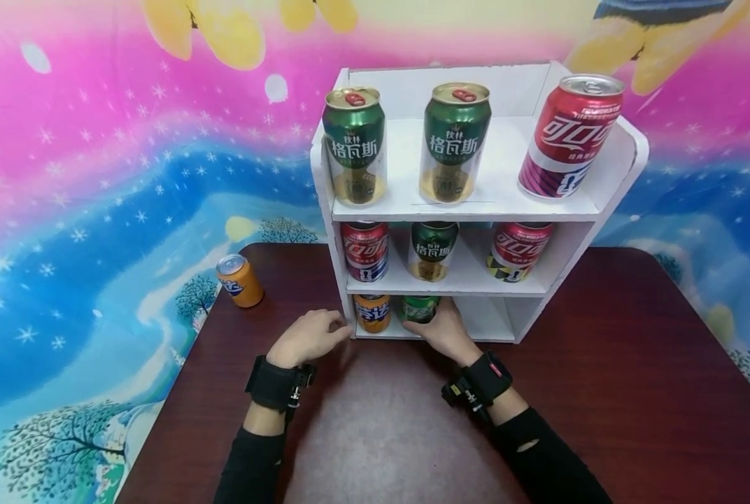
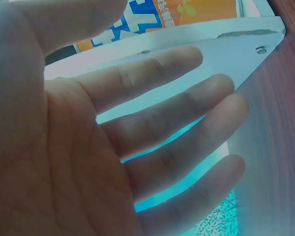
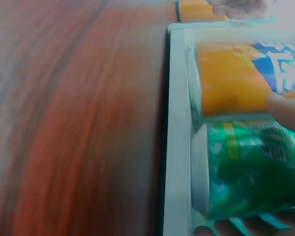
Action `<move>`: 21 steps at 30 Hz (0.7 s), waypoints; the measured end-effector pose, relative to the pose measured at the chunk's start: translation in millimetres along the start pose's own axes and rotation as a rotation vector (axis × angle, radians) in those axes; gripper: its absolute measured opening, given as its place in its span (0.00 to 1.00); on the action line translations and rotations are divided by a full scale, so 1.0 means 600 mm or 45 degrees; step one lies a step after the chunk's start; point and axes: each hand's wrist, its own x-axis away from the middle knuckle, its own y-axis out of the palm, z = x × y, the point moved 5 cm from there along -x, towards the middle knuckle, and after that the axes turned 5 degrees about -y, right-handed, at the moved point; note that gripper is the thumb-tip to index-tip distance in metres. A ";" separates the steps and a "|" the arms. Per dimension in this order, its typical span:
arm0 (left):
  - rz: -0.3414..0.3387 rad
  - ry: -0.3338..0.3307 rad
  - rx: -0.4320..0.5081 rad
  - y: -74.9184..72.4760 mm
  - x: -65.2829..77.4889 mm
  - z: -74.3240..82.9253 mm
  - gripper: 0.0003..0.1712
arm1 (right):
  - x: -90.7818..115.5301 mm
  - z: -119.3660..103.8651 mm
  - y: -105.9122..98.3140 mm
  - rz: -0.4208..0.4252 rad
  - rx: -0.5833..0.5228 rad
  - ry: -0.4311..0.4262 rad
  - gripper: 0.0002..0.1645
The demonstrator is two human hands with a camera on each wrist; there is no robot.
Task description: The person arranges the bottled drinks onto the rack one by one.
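On the bottom shelf of a white three-tier rack (image 1: 434, 206), my right hand (image 1: 446, 329) holds a green drink can (image 1: 419, 308). In the right wrist view that green can (image 3: 255, 169) stands beside an orange soda can (image 3: 233, 78), with fingers curled past its far side and the thumb showing near the orange one. My left hand (image 1: 310, 337) is empty by the rack's lower left corner. Its fingers (image 2: 152, 120) are spread and loosely bent in the left wrist view, next to the rack's side panel.
Another orange can (image 1: 241, 281) stands on the dark wooden table (image 1: 633, 392), left of the rack. Red cola cans (image 1: 570, 136) and green-and-gold cans (image 1: 453, 143) occupy the top and middle shelves. A patterned cloth (image 1: 129, 175) hangs behind.
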 end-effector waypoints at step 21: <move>0.806 0.038 0.173 -0.081 0.019 -0.062 0.36 | 0.105 0.023 -0.105 -0.169 0.298 -0.140 0.28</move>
